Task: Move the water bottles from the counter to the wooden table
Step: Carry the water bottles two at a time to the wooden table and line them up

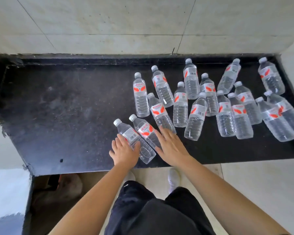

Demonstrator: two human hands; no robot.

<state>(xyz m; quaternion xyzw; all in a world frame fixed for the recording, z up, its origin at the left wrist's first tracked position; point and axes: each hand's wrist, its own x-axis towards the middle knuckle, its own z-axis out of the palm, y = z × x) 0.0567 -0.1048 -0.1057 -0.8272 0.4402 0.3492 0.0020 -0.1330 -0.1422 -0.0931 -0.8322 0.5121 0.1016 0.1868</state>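
Black counter [66, 107] is holding lots of water bottles [180, 106], all lying down on its right side. Left hand [124, 150] is resting on the nearest bottle [130, 134], with fingers loose and not closed. Right hand [171, 146] is lying flat, with straight fingers touching the next bottle [145, 130].

We log a dark counter [58, 107]: 16 clear water bottles [180, 106] lie flat on its right half, several touching, 2 nearest the front edge.
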